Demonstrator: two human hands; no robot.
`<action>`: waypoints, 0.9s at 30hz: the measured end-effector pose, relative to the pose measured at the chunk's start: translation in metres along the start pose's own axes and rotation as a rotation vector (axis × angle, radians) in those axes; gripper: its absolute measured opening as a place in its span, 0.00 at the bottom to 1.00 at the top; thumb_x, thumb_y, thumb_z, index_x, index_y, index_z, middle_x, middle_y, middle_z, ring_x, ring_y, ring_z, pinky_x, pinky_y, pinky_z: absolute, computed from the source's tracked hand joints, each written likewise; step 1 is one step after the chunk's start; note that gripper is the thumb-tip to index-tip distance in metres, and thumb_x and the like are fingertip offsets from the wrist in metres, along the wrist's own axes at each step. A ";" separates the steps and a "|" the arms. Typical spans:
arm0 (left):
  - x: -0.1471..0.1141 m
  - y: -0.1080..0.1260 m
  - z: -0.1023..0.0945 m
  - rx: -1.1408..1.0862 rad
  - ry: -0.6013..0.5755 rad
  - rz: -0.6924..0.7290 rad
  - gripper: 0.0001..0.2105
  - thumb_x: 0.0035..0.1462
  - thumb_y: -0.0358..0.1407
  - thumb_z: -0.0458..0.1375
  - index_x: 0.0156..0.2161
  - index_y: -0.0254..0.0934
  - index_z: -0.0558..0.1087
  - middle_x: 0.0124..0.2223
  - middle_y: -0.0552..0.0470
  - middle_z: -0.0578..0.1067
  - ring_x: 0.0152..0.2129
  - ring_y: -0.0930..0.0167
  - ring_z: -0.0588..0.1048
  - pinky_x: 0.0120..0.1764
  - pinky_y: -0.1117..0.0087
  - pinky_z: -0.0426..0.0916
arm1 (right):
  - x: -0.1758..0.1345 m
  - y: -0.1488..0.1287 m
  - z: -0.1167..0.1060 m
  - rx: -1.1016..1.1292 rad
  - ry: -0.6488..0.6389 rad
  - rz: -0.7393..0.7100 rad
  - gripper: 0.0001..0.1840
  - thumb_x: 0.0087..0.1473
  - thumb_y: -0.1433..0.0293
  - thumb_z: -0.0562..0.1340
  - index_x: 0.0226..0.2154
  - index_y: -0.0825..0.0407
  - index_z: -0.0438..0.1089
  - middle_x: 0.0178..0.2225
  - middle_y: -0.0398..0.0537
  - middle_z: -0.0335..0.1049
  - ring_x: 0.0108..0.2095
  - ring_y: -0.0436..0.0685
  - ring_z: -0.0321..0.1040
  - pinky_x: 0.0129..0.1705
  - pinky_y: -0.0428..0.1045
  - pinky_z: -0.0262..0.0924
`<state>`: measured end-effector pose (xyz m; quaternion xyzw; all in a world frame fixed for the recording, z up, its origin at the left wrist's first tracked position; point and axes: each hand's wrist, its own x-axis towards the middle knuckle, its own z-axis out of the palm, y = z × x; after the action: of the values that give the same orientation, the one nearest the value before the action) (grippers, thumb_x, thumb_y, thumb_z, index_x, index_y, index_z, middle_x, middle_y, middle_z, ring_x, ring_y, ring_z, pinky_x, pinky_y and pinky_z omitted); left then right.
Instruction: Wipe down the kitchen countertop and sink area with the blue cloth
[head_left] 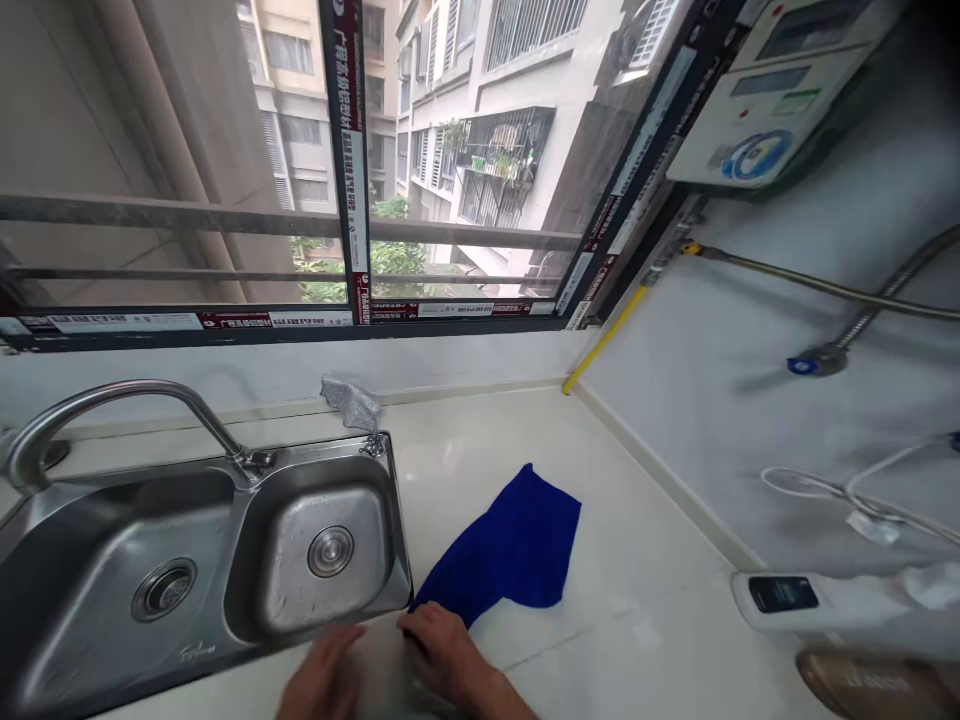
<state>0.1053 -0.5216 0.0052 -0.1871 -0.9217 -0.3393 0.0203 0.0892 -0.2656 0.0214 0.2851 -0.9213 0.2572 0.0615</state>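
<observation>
Both my hands are low at the frame's bottom edge, on the tabletop [645, 620] just right of the sink [202, 560].

Left hand [322, 680]: blurred, palm down, fingers loosely together, lying at the sink's front rim. Can't tell if it holds anything.

Right hand [442, 650]: palm down, fingers [420, 625] curled and pressed together at the near corner of the cloth [510, 545]. They touch that corner; whether they pinch it or just press on it I can't tell.

Cloth: deep blue, soft, matte, looks like microfibre. Lies flat on the tabletop, rough quadrilateral with one pointed corner away from me, slightly rumpled edges. Its near-left corner sits right beside the sink's right front corner.

Tabletop: pale cream, smooth, glossy stone-like surface, with a low upstand at the back and right.

Sink: stainless steel, brushed, double bowl, rounded corners, round drain in each bowl. The right bowl shows water spots. Tap [112, 405]: curved metal tube arching to the left. A crinkled silvery scrap [351, 403] sits at the sink's back right corner.

Right wall: white, with a yellow pipe [604, 340], corrugated metal hoses [840, 290] and white cable [825, 488]. A white boxy device [817, 600] with a dark screen lies at the wall's foot.
</observation>
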 end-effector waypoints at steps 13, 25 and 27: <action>0.101 0.032 0.048 0.127 -0.279 0.591 0.25 0.51 0.20 0.54 0.54 0.41 0.70 0.62 0.44 0.69 0.60 0.60 0.67 0.58 0.54 0.70 | -0.055 0.104 -0.048 -0.091 0.437 0.568 0.31 0.57 0.70 0.51 0.63 0.53 0.57 0.39 0.54 0.73 0.39 0.63 0.71 0.46 0.63 0.68; 0.116 0.047 0.006 0.119 -0.390 0.442 0.16 0.57 0.23 0.47 0.46 0.38 0.71 0.42 0.45 0.78 0.40 0.62 0.78 0.44 0.62 0.74 | -0.108 0.033 -0.109 0.406 0.042 0.697 0.07 0.46 0.65 0.59 0.24 0.49 0.61 0.25 0.39 0.62 0.29 0.51 0.58 0.33 0.45 0.56; 0.107 0.046 -0.004 0.096 -0.504 0.393 0.16 0.57 0.25 0.49 0.47 0.40 0.71 0.44 0.47 0.78 0.41 0.63 0.77 0.45 0.63 0.72 | -0.113 0.017 -0.119 0.582 0.000 0.693 0.09 0.47 0.64 0.60 0.24 0.49 0.59 0.25 0.38 0.59 0.29 0.50 0.56 0.33 0.44 0.53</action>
<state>0.0226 -0.4562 0.0542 -0.4385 -0.8589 -0.2280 -0.1344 0.1698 -0.1372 0.0869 -0.0348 -0.8518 0.5108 -0.1107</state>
